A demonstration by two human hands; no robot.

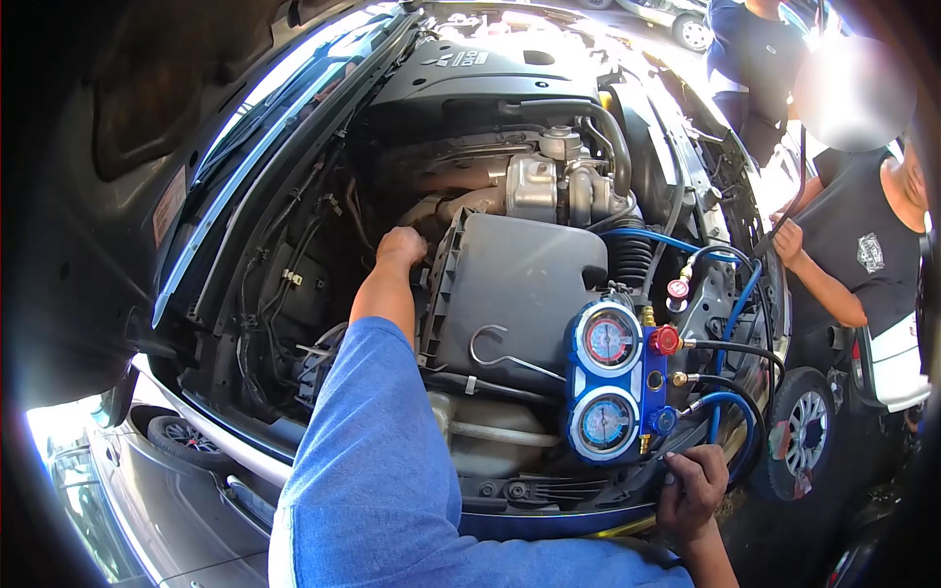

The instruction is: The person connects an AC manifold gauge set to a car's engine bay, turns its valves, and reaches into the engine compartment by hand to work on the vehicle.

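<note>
My left hand point(400, 245) reaches deep into the engine bay, between the black air filter box point(529, 284) and the side wall. Its fingers curl downward, and what they grip, if anything, is hidden. At the front edge of the bay, my right hand point(694, 485) has its fingers bent in; I cannot make out what is in them. Just above it, a blue manifold gauge set point(618, 382) with two dials, a red knob point(664, 340) and a blue knob point(664, 420) lies beside the filter box. Its metal hook point(490, 343) extends over the box.
Black and blue hoses point(735, 304) run from the gauges along the right side. Behind the filter box are a metal heat shield point(532, 186) and engine cover point(490, 73). Two people stand at right; one person's hand point(787, 241) holds a dark hose or cable. A wheel point(806, 436) is nearby.
</note>
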